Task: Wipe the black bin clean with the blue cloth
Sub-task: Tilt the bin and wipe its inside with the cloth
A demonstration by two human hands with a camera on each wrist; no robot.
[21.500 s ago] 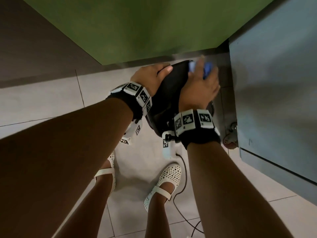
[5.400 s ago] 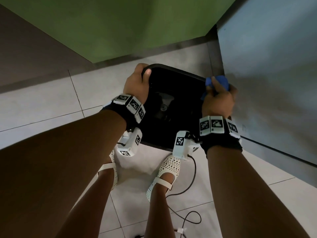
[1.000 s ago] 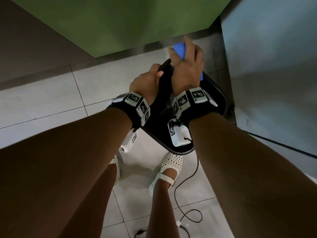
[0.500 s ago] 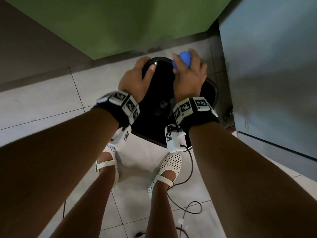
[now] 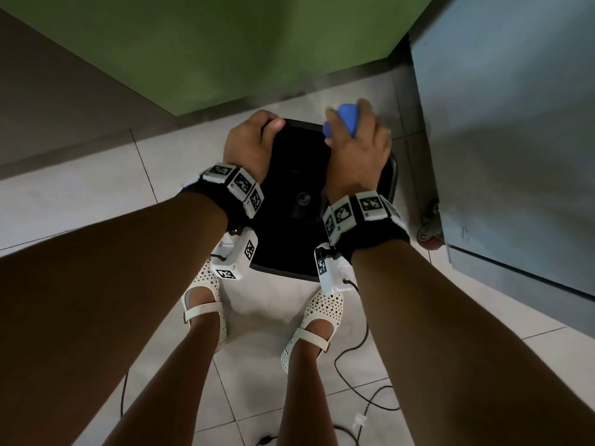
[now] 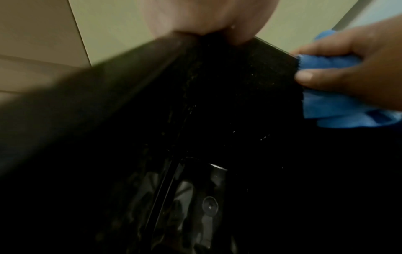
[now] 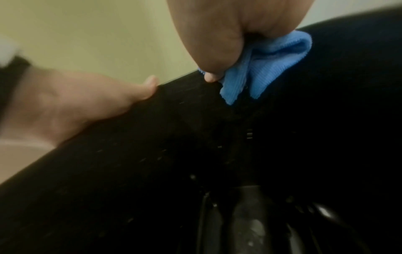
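Since half a second ago the right hand (image 5: 355, 149) has slid the blue cloth (image 5: 348, 121) along the far rim toward the bin's right corner, and the left hand (image 5: 249, 146) has kept its hold on the far-left rim. The floor (image 5: 83, 194) is pale, matt square tile with thin dark grout lines; it runs up to a flat green wall (image 5: 225, 43) edged by a dark skirting strip, with a brownish panel to the left. On the right stands a large smooth grey-blue cabinet (image 5: 502, 123) on a small caster wheel (image 5: 429, 233). The black bin (image 5: 289, 246) sits on the floor between the wall and the person's feet, just beside the cabinet; it is glossy hard plastic, roughly rectangular with rounded corners, and from the wrist views its inner walls carry pale specks and a small round moulded disc at the bottom. The left hand's fingers curl over the rim, thumb pressed on the inner wall. The right hand's fingers are closed round the bunched cloth, a soft, finely ribbed fabric pressed on the rim with folds hanging inside. White perforated strap shoes (image 5: 317, 317) stand on the tile, and a thin black cable (image 5: 363, 375) loops beside them
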